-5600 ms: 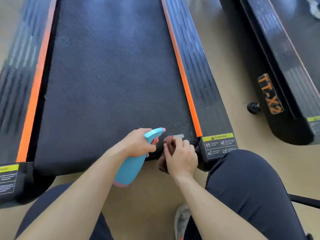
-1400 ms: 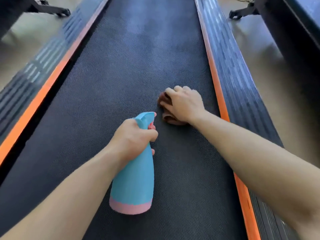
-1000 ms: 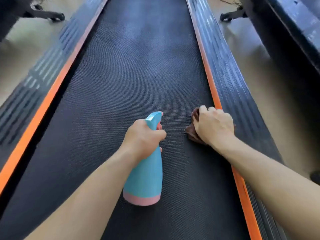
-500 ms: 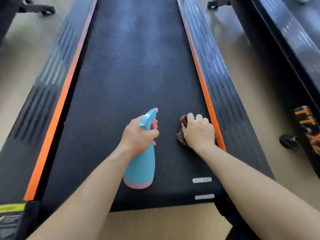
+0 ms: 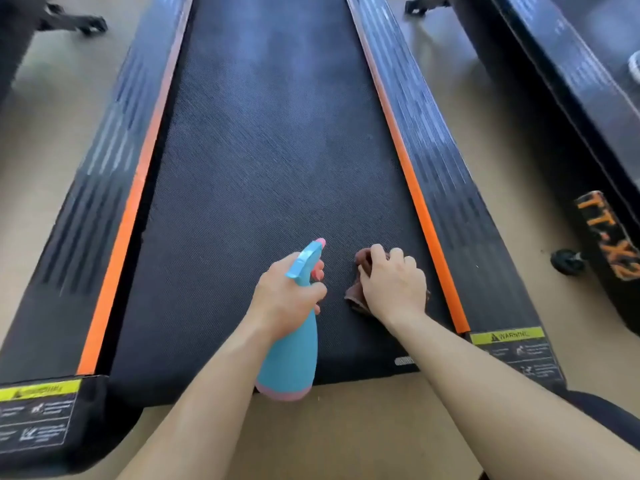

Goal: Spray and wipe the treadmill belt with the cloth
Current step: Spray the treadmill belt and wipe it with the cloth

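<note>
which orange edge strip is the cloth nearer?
The right orange strip: the brown cloth under the right hand lies close beside it; the left orange strip sits across the belt.

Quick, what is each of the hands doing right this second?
Left hand: grips the blue spray bottle.
Right hand: fingers curled over the brown cloth, holding it on the belt.

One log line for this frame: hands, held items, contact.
left hand: grips spray bottle, nozzle forward | right hand: holds brown cloth down on treadmill belt, beside right orange strip | spot: near belt end
</note>
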`<control>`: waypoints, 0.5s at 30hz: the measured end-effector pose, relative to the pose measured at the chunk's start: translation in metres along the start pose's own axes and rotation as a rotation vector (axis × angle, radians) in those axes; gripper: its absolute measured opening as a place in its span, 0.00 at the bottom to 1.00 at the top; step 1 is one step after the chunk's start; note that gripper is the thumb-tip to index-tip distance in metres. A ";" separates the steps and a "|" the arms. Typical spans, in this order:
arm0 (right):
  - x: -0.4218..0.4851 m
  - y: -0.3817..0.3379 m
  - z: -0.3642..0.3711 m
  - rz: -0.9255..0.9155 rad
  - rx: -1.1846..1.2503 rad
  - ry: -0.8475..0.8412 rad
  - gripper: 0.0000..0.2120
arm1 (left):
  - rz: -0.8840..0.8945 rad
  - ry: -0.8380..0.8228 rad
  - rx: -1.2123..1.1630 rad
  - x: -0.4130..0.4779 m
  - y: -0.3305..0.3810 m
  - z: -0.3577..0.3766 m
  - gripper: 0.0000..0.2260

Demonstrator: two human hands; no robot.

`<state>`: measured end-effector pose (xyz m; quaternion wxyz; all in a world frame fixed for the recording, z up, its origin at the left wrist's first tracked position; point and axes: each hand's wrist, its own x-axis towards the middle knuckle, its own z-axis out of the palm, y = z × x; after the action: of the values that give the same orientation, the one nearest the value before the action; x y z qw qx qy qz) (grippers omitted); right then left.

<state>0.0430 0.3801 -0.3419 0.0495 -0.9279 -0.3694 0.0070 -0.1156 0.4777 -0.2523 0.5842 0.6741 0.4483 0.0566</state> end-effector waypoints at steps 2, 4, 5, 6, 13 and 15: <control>-0.020 0.009 0.004 -0.111 -0.010 0.076 0.15 | 0.000 0.014 0.026 0.004 0.011 -0.003 0.21; -0.028 0.016 0.007 -0.210 -0.031 0.081 0.14 | 0.005 0.023 0.033 0.011 0.023 -0.004 0.23; -0.026 0.018 0.006 -0.225 -0.021 0.045 0.14 | 0.000 0.020 0.028 0.015 0.028 -0.003 0.23; -0.023 0.019 0.004 -0.223 -0.008 0.007 0.14 | -0.009 0.014 0.015 0.018 0.034 -0.003 0.22; 0.004 0.019 -0.041 -0.162 0.138 -0.089 0.12 | -0.063 0.051 0.021 0.026 0.070 0.003 0.22; 0.019 0.021 -0.055 -0.155 0.168 -0.111 0.13 | -0.089 0.085 0.045 0.029 0.084 0.003 0.22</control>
<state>0.0743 0.3734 -0.2883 0.1067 -0.8874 -0.4402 0.0856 -0.0513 0.5027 -0.1957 0.5513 0.6635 0.5033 0.0488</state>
